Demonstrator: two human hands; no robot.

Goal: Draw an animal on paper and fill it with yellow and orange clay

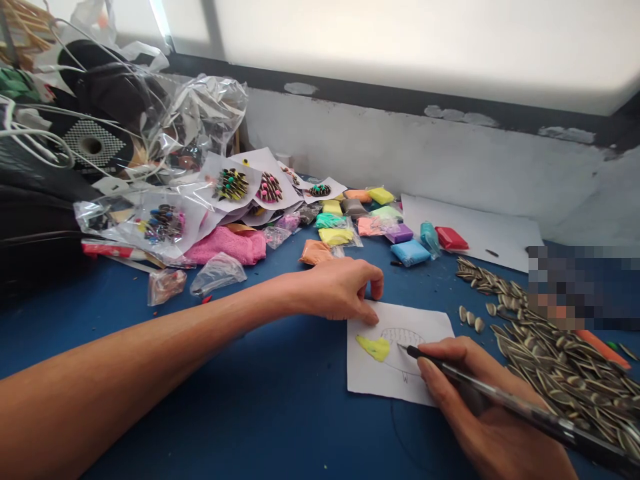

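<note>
A small white sheet of paper point(364, 380) lies on the blue table, bearing a pen-drawn oval body with rows of short curved marks and little legs. Yellow clay point(375, 348) is stuck flat at the drawing's left end, shaped like a head with a beak. My right hand point(480, 393) is closed around a black pen point(465, 380), whose tip meets the drawing inside the oval. At the sheet's upper left corner, the thumb of my left hand point(345, 290) rests on the paper; its index finger is bent and apart from the thumb, with nothing between them.
Striped sunflower seeds point(565, 360) are heaped at the right. Behind the paper lie several coloured clay packets point(410, 252) and a larger white sheet point(480, 223). Seed-decorated papers point(270, 183), a pink cloth point(227, 245) and clear plastic bags point(210, 110) crowd the back left.
</note>
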